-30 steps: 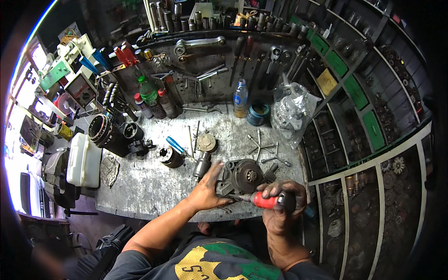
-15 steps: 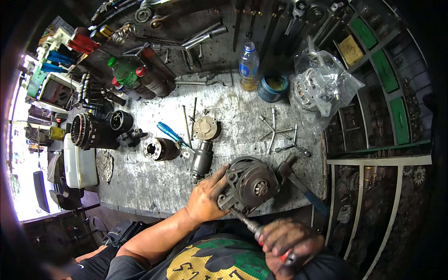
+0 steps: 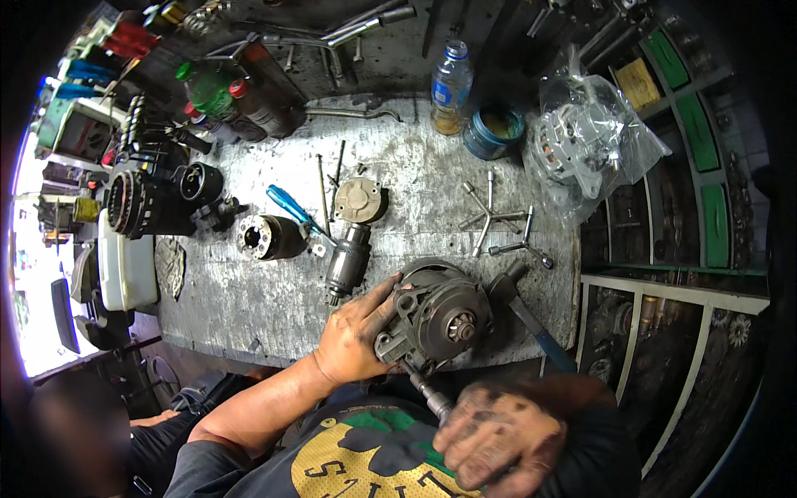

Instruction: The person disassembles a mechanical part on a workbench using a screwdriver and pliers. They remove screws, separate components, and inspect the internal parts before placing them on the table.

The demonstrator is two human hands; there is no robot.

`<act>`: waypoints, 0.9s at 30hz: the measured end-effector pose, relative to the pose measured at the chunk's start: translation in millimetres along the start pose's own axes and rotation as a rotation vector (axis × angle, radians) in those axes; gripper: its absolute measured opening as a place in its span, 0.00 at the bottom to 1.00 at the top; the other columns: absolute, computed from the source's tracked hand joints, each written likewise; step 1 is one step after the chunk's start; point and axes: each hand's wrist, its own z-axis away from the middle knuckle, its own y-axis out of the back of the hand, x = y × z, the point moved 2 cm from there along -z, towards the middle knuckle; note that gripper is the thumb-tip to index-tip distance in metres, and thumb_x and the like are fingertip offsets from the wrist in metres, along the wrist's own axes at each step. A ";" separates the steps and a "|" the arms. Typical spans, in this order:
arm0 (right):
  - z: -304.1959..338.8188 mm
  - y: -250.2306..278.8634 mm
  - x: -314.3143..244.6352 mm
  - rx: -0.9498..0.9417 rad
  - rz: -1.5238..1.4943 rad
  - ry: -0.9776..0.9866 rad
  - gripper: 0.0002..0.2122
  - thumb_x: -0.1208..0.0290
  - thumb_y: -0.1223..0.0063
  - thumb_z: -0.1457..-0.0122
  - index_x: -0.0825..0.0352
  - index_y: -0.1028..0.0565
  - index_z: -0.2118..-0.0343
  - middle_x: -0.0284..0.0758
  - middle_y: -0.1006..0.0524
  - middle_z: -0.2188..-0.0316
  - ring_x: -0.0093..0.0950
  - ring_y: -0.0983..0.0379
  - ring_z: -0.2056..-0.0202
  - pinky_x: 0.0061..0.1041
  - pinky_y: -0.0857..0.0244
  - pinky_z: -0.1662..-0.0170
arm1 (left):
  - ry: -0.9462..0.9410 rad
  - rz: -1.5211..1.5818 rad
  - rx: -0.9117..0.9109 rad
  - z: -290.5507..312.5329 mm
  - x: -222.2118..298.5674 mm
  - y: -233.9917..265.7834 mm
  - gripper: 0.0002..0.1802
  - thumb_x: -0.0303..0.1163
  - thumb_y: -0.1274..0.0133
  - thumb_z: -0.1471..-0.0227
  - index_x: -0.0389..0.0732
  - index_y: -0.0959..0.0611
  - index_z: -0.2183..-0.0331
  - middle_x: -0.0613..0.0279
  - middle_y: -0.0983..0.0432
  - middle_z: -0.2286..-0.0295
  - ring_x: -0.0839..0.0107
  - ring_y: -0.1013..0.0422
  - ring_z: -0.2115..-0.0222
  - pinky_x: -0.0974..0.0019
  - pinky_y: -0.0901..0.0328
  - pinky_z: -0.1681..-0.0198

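Two hands [image 3: 353,336] [image 3: 502,436] hold one housing [image 3: 440,319], one tool [image 3: 431,397]

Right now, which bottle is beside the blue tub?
The clear bottle with the blue label; the green bottle and dark bottle stand well left.

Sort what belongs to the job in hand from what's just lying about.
In the job:
metal housing, left hand on it
metal-shafted tool, gripped by the right hand

Seemingly just lying about:
hammer
blue-handled screwdriver
clear plastic bottle
bagged metal part
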 end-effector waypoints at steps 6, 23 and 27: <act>14.8 -36.9 1.7 0.468 0.597 0.120 0.23 0.58 0.36 0.30 0.66 0.28 0.41 0.46 0.20 0.55 0.43 0.18 0.59 0.51 0.20 0.51 | 0.022 -0.011 0.020 3.6 4.9 0.4 0.58 0.39 0.23 0.64 0.42 0.28 0.31 0.46 0.32 0.33 0.43 0.23 0.44 0.48 0.27 0.40; -41.0 -76.9 -108.0 0.054 1.746 -1.305 0.25 0.55 0.27 0.41 0.68 0.21 0.50 0.52 0.17 0.61 0.50 0.16 0.60 0.42 0.21 0.58 | 0.043 -0.052 0.076 17.2 16.2 1.6 0.58 0.40 0.28 0.59 0.42 0.32 0.28 0.43 0.28 0.35 0.45 0.24 0.41 0.51 0.29 0.35; -59.4 -75.4 -109.9 -0.415 1.417 -0.693 0.31 0.80 0.26 0.49 0.67 0.27 0.42 0.47 0.29 0.49 0.54 0.22 0.53 0.47 0.21 0.52 | 0.037 -0.045 0.069 18.1 10.2 -3.2 0.59 0.42 0.28 0.59 0.42 0.34 0.27 0.40 0.28 0.36 0.44 0.24 0.41 0.50 0.29 0.35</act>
